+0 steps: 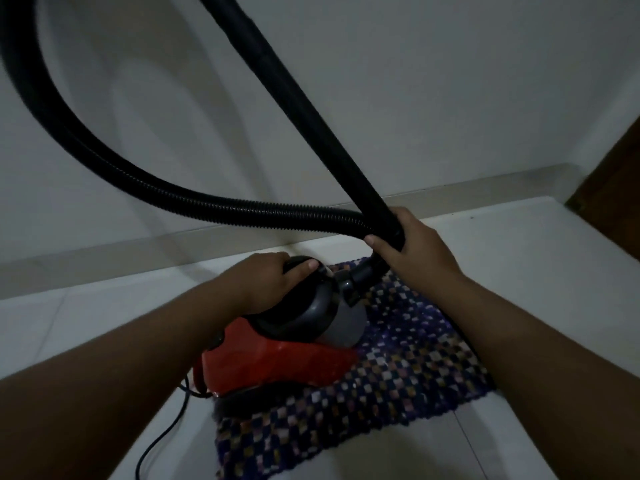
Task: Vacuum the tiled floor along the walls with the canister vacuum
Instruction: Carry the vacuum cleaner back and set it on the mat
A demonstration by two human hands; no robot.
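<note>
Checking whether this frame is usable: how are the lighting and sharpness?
Head view: dim and underexposed; the hose throws soft shadows on the wall; the wide lens bows the baseboard; slight softness throughout, no glare.

Both forearms bare, no sleeves in view. Left hand (273, 282) and right hand (412, 252), either side of the vacuum (277, 358): bare, no gloves, rings or watch.

Under the left hand (277, 278), the canister vacuum (277, 362) is glossy red plastic; by the right hand (412, 251), a ribbed matt hose (173, 192); beneath, a knitted mat (398, 386) on smooth floor tiles (519, 306).
</note>
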